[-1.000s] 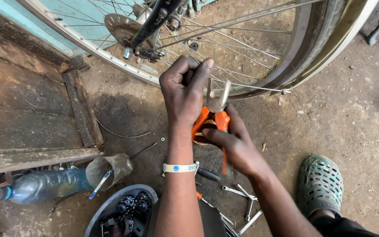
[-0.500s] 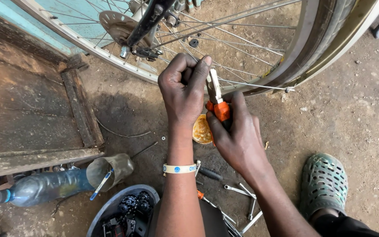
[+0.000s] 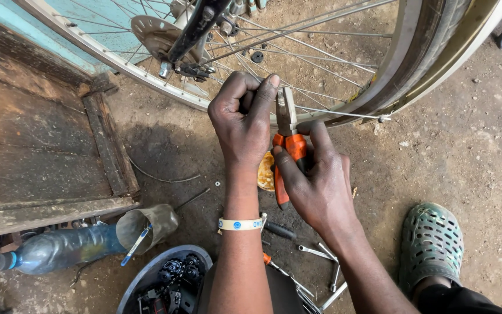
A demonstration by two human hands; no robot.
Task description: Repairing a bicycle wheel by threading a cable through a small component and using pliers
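Note:
My right hand (image 3: 321, 180) grips orange-handled pliers (image 3: 287, 139), jaws pointing up toward the rim of a bicycle wheel (image 3: 321, 52). My left hand (image 3: 242, 119) is closed in a fist right beside the pliers' jaws, thumb against them, pinching something small that I cannot make out. A pale wristband (image 3: 240, 224) sits on my left wrist. A loose spoke (image 3: 344, 113) runs from near the jaws to the right along the rim. The wheel's hub and sprocket (image 3: 164, 35) lie up left.
Wooden planks (image 3: 42, 157) fill the left. A plastic bottle (image 3: 59, 247) and a cut-off bottle cup lie lower left, beside a bowl of dark parts (image 3: 169, 279). Spanners (image 3: 321, 256) lie on the dirt between my arms. A green clog (image 3: 431, 244) is lower right.
The pliers have turned from pointing right to standing upright, jaws up beside my left thumb. Both hands have stayed at the rim; a yellowish round object shows behind them.

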